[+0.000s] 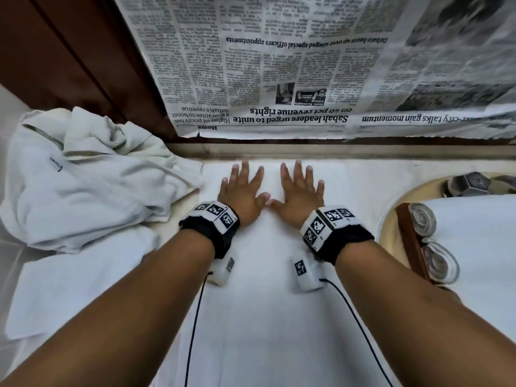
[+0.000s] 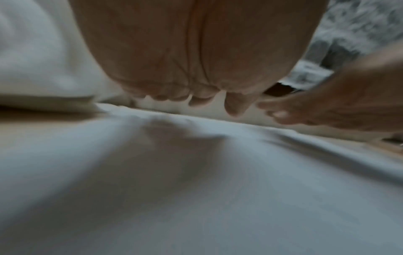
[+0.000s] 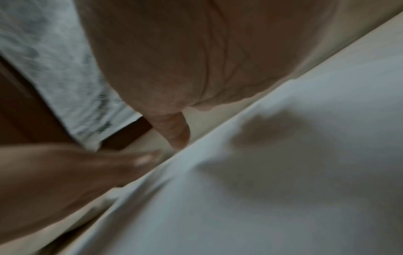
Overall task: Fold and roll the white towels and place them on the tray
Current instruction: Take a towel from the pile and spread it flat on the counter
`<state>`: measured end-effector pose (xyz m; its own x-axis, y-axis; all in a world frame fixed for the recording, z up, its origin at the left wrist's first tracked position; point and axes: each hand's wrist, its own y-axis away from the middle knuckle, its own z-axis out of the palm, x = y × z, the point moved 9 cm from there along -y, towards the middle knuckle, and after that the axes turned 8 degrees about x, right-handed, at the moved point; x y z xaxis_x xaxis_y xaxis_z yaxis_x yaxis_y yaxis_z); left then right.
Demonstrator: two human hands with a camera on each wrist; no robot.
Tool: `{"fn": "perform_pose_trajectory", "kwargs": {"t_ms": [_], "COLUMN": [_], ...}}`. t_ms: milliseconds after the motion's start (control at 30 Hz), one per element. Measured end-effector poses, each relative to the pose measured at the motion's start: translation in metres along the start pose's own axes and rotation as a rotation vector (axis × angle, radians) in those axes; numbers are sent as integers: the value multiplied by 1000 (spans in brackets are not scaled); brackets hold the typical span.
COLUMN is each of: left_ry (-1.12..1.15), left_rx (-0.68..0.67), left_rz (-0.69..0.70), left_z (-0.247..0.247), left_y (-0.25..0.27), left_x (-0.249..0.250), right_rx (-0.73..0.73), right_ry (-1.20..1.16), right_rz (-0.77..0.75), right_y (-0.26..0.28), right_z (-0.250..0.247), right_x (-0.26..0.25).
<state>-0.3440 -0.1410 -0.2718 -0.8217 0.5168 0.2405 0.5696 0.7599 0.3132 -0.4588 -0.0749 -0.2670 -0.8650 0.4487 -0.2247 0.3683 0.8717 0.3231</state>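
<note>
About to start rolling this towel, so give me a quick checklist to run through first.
1. Towel lies flat: ok.
2. Left hand open, pressing on it: ok.
3. Right hand open, beside the left: ok.
4. Far edge square: cannot tell, blurred.
5. Room on the tray beside the two rolled towels: cannot tell, partly out of view.
6. Crumpled pile off the towel: not ok, it overlaps the left edge.
</note>
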Motion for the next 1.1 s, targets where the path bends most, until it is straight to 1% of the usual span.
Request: {"fn": "perform_pose_trajectory", "kwargs": {"t_ms": [67, 133, 233, 300, 367, 433, 467, 533, 567, 600, 667, 700, 767, 833, 867, 900, 967, 1000, 1033, 1100], "left_ry": [-27, -87, -54, -12, -10, -33, -20, 6, -15, -39, -30, -29, -57, -121, -154, -167, -103, -83, -83, -90], "left_rx": [-47, -35, -24, -57, -50, -5, -14, -115, -134, -115, -66, -80, -126, -89, -69, -82, -212, -257, -247, -168], "left_rz": [17, -14, -73, -101, -113, -70, -25, 59, 62, 25, -118, -179, -226, -210, -162, -77, 89, 119, 98, -43], "left_z": [16, 18, 9, 2, -5, -11, -7, 18, 29, 33, 30, 29, 29, 25, 24, 30, 54, 64, 69, 68], "left_y": [5, 10, 14, 17, 21, 32, 42, 68, 80, 90, 103, 111, 126, 141, 150, 159, 186, 198, 206, 212], "left_x": [-4, -35, -86, -103, -96, -66, -50, -31, -35, -46, -79, -91, -101, -93, -81, -66, -40, -39, -47, -77], "right_rx": [-49, -33, -1, 23, 43, 41, 15, -73, -104, -107, -78, -68, -55, -20, -3, 3, -36, -84, -133, -156], "right_ry": [-1, 29, 28, 30, 71, 100, 92, 73, 77, 83, 66, 57, 52, 77, 97, 104, 79, 60, 47, 59], "right_rz": [-23, -2, 142, 207, 163, 40, -27, -135, -165, -169, -99, -46, 39, 74, 62, 26, -67, -97, -111, -97], "right_y": [8, 12, 12, 12, 20, 38, 50, 79, 92, 101, 110, 112, 119, 130, 137, 145, 163, 173, 182, 197], "right_z": [17, 19, 6, -4, -9, -6, 5, 35, 48, 56, 55, 52, 47, 40, 38, 37, 47, 57, 69, 85], "right_x": [7, 38, 87, 97, 79, 47, 31, 12, 12, 19, 41, 54, 72, 72, 64, 51, 23, 15, 14, 30]}}
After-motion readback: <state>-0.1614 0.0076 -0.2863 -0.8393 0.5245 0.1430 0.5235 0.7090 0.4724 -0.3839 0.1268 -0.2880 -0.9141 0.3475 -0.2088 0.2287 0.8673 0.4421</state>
